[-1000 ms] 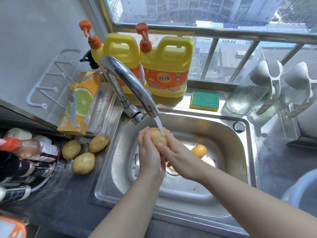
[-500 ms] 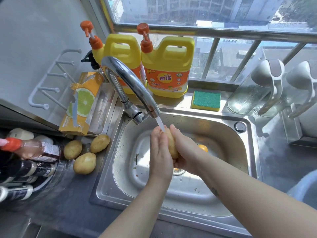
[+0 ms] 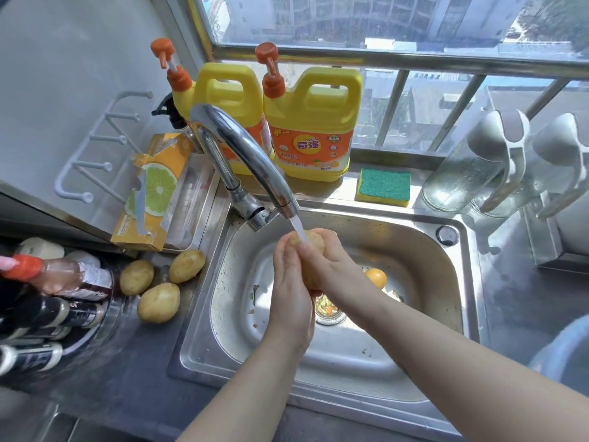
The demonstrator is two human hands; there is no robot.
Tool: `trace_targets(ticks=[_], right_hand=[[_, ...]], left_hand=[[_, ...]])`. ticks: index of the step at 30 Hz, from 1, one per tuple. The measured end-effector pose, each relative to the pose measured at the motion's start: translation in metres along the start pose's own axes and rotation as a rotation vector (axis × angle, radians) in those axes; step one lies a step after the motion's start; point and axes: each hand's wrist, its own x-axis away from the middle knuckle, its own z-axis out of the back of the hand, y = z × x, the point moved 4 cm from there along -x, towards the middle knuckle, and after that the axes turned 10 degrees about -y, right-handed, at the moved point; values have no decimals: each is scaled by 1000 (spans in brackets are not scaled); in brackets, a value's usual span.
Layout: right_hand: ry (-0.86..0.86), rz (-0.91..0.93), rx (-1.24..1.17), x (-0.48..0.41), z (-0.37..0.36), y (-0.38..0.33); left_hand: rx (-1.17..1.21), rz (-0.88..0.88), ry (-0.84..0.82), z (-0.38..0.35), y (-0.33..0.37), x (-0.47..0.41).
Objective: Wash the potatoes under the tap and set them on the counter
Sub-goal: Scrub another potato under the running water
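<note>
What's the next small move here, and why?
Probably roll the potato a part-turn between the left hand and right hand. The stream from the tap lands only on the potato's top end, and both hands cover the rest, so the lower part looks unrinsed.

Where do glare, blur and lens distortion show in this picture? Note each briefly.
Head view: sunlight glares on the tap and the sink floor; the wide-angle lens bows the window rail; the bottles at the left edge are smeared; the potato is sharp.
</note>
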Motion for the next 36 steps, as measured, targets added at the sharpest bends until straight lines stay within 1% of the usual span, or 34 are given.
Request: trace_targets(ticks=[2,4,6,8,11,13,15,18,21,23,26,28,30,32,34,36], right_hand=[[64,5,-29,-3,1,1],[117,-34,-40,-4,3,0],[116,-48,-27,-4,5,0],[59,-9,16,-2,7,2],[-102,-8,-75,1,8,2],[-153,-4,-129,0,9,0],[-131,-5,-155,0,9,-5],[-23,-60,-157,-2,10,-8],[44,-142,-328,-3,6,-6],[66,-153,-392,-3,3,-6],[113,-126,-355,-2,2,-3],[150,-109,-330,-2,0,-1],[178,-68,-334,-1,-3,0],[194,-9,-336,2,-5,0],[172,44,-328,4,-7,0],[162,76,-304,4,-9,-2]], left_hand=[[-68,-19,-9,1,-4,1],[-111,-26,-18,0,-7,4],[-64,-32,2,0,-8,5],[44,-30,26,3,-6,3],[124,-6,31,7,-2,-2],[159,26,48,9,1,-4],[173,41,35,9,2,-5],[125,32,-7,3,4,-3],[50,33,-45,-5,-1,4],[-1,26,-45,-9,-5,8],[59,22,25,-12,-5,8],[114,51,114,-13,-3,5],[160,106,213,-10,-3,0],[258,189,292,-7,-2,-5],[316,225,316,-4,1,-9],[294,192,285,-2,4,-11]])
